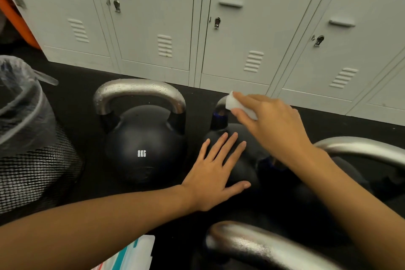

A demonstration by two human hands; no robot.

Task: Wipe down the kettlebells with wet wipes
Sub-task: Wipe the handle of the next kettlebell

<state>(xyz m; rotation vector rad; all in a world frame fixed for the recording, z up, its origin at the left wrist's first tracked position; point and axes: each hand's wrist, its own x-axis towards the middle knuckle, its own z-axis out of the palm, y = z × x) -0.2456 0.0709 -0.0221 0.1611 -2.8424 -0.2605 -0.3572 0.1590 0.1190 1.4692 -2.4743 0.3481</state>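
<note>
Steel handle (220, 104) is being wiped: right hand (271, 125) pinches wipe (241, 105), left hand (215, 173) flat, fingers straight, steadies middle kettlebell (238, 171); others seem left.

The 8KG kettlebell (142, 144) has a matt black body and a shiny, droplet-beaded metal handle, beside a black wire-mesh bin (32, 160) lined with thin clear plastic.

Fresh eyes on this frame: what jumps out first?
The black 8KG kettlebell with its droplet-covered silver handle, standing centre-left on the dark floor before the grey lockers. Just right of it, the right hand holds a white wipe on the handle of a second kettlebell, while the left hand lies flat on that bell's body. A lined mesh bin stands at far left.
</note>
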